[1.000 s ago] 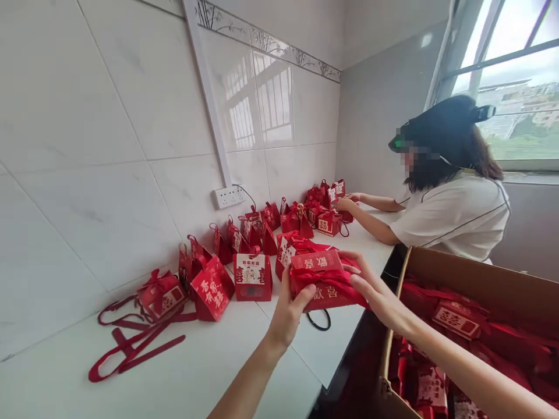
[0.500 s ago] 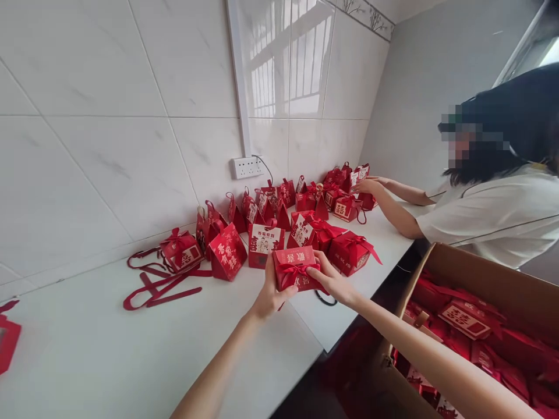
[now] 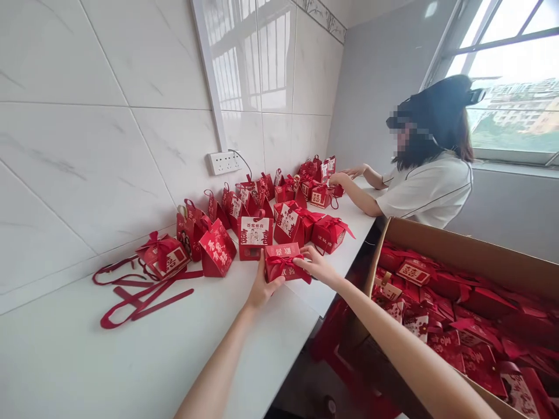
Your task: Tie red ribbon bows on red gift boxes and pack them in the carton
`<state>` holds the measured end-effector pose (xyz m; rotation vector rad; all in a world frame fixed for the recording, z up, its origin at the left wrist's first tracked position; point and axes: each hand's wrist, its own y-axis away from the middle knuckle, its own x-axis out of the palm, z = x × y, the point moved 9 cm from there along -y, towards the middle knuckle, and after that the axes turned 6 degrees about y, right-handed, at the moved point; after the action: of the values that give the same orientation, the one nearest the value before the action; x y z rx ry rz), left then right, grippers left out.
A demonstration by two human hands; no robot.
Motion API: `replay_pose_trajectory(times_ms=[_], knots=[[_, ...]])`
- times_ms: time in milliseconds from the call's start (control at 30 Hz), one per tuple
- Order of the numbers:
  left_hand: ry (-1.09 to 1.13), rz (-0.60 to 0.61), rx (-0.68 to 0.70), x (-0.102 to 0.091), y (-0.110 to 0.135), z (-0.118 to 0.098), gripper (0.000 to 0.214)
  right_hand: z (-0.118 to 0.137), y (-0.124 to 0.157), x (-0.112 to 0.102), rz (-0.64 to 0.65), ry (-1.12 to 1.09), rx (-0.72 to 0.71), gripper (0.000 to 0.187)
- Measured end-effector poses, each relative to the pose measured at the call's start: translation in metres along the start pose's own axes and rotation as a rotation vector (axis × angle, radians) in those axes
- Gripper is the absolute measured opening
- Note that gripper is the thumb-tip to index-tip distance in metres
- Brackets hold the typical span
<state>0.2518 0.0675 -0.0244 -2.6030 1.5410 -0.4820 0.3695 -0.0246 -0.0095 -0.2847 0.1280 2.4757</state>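
Observation:
A small red gift box [image 3: 282,251] with gold Chinese characters is held over the white table, a red ribbon bow [image 3: 279,261] tied across it. My left hand [image 3: 263,286] is closed around its left side, thumb along the near edge. At the right end of the bow, my right hand [image 3: 321,268] has its fingers closed on the ribbon, partly hiding that corner. Just behind stands a red box with a white printed panel [image 3: 255,231]. Left of that, a red triangular box [image 3: 218,249] leans beside a bow-tied box [image 3: 163,256] with loose ribbons [image 3: 126,311].
Several more red gift boxes [image 3: 251,195] line the tiled wall below a power strip [image 3: 225,162]. A large cardboard carton [image 3: 471,244] full of red boxes stands at the right. A co-worker in a white top [image 3: 430,189] reaches toward the far boxes.
My view has swung to the right, so the table things sit further left and more of the carton and the window shows. Both hands keep hold of the same bow-tied box.

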Motion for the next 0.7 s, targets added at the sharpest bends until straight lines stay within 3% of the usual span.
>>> replay_pose_trajectory(times_ms=[300, 533, 700], knots=[[-0.054, -0.040, 0.010, -0.005, 0.001, 0.002, 0.098, 0.008, 0.018, -0.004, -0.257, 0.051, -0.151, 0.047], [-0.119, -0.110, -0.050, -0.015, 0.001, 0.008, 0.100, 0.023, 0.014, -0.005, -0.322, 0.178, -0.242, 0.024], [-0.217, -0.384, 0.026, -0.027, 0.018, -0.001, 0.096, 0.019, 0.008, 0.001, -0.256, 0.034, -0.251, 0.016]])
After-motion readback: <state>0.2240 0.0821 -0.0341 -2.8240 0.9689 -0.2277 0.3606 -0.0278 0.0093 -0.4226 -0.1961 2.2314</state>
